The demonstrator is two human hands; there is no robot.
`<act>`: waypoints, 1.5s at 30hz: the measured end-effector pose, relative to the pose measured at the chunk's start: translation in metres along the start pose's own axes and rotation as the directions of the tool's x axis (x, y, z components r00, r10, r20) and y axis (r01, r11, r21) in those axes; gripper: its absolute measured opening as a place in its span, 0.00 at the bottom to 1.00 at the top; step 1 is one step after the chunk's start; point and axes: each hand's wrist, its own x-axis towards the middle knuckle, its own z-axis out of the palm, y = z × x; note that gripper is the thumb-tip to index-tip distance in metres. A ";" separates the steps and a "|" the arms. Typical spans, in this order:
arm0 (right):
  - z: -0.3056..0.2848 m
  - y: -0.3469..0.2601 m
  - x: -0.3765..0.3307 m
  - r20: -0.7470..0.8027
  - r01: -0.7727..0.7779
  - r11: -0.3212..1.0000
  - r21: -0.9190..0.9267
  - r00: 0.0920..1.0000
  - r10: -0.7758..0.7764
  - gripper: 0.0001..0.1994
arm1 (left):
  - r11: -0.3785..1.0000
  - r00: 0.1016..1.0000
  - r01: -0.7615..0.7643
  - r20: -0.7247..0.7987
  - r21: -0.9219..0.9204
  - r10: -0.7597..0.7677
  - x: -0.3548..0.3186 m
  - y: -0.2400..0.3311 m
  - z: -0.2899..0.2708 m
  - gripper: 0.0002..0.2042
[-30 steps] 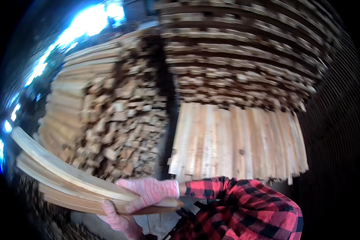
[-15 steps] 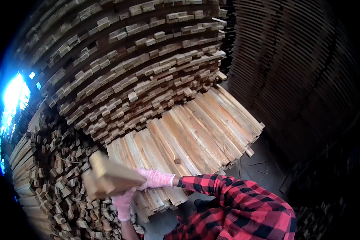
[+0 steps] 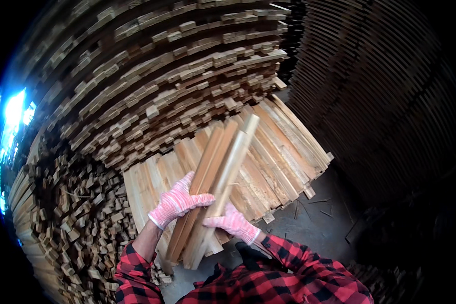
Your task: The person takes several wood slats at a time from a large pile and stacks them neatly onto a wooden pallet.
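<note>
Both my hands wear pink-and-white knit gloves and hold wooden planks over the low layer of boards [image 3: 268, 172]. My left hand [image 3: 177, 200] is closed around the reddish-brown planks [image 3: 202, 172], its thumb across their upper faces. On the other side, my right hand [image 3: 233, 223] grips a paler plank [image 3: 236, 154], thumb on top, fingers partly hidden beneath. The planks lean side by side, their far ends up toward the big stack and spread slightly apart. Their near ends reach down toward my body. How many planks are in the bundle I cannot tell.
A tall layered stack of lumber [image 3: 187, 61] rises behind the boards. Another dark stack [image 3: 365, 76] stands at the right. Loose wood offcuts [image 3: 86, 223] pile up at the left. Thin wood strips lie on the grey floor [image 3: 314, 218]. Bright light enters at far left.
The planks have swung from the left, where they pointed end-on toward me, to the middle over the boards. My hands have moved apart, one on each side of the bundle.
</note>
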 end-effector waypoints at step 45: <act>0.168 0.248 -0.112 -0.512 -0.076 0.747 0.660 0.682 0.522 0.11 | 0.918 0.772 0.196 -0.523 -0.346 -0.362 -0.090 -0.397 -0.147 0.52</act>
